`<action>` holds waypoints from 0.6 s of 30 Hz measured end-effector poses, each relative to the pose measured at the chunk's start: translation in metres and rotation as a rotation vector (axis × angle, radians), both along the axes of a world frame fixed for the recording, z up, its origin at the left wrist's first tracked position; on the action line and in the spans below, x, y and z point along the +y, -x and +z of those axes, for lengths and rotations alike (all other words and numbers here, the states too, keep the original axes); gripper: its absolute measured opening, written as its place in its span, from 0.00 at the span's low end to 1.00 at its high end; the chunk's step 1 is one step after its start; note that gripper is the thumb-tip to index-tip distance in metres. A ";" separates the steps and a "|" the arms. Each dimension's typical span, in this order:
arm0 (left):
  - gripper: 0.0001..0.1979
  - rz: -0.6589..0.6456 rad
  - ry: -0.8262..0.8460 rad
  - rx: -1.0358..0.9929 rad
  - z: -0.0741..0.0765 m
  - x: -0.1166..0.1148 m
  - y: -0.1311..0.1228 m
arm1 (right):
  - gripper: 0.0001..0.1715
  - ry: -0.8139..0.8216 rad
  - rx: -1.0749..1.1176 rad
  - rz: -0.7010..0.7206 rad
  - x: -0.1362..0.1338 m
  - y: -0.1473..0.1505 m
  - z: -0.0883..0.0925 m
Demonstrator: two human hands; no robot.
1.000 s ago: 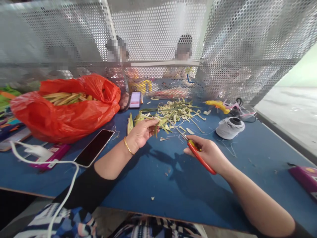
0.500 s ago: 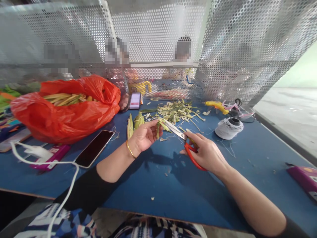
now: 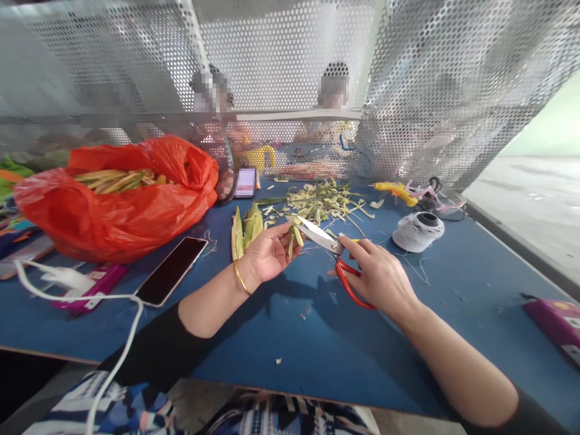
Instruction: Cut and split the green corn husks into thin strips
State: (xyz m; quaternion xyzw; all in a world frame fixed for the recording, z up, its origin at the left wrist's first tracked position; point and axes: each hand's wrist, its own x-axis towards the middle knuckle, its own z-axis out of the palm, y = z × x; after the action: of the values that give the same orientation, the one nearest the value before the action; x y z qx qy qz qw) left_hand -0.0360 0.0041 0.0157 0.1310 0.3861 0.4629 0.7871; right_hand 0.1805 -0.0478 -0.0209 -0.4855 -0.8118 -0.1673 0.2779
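My left hand [image 3: 273, 252], with a gold bangle on its wrist, pinches a small bundle of pale green husk-like strips [image 3: 295, 239]. My right hand [image 3: 378, 270] is wrapped round the red handles of a pair of scissors [image 3: 328, 240]. Their blades point left and reach the top of the bundle; they look almost closed. Just behind my left hand lie greenish-yellow husk pieces [image 3: 252, 223] on the blue table [image 3: 290, 338]. Farther back is a loose heap of cut strips and scraps [image 3: 322, 201].
A red plastic bag [image 3: 118, 220] of husks stands at the left, with a dark phone [image 3: 172, 272] and white cable [image 3: 136, 338] before it. A spool of white thread [image 3: 417, 232] and a yellow tool [image 3: 396, 192] sit at the right. Behind a perforated metal screen [image 3: 290, 60] are people.
The scissor blades have come closer together at the bundle. The bundle has turned slightly in my left hand, which has shifted a little to the right.
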 end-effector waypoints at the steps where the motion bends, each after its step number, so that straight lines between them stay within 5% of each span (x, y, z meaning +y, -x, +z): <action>1: 0.10 0.005 0.004 0.002 -0.001 0.000 0.000 | 0.26 -0.012 -0.014 -0.002 0.000 0.000 0.000; 18: 0.09 -0.072 -0.002 -0.048 -0.007 0.000 -0.003 | 0.28 0.032 -0.067 -0.024 -0.004 0.002 -0.001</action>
State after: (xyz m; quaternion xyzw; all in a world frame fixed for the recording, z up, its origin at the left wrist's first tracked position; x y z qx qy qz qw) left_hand -0.0331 0.0037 0.0091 0.1346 0.3616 0.4375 0.8122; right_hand 0.1781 -0.0521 -0.0218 -0.4938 -0.8174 -0.1736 0.2406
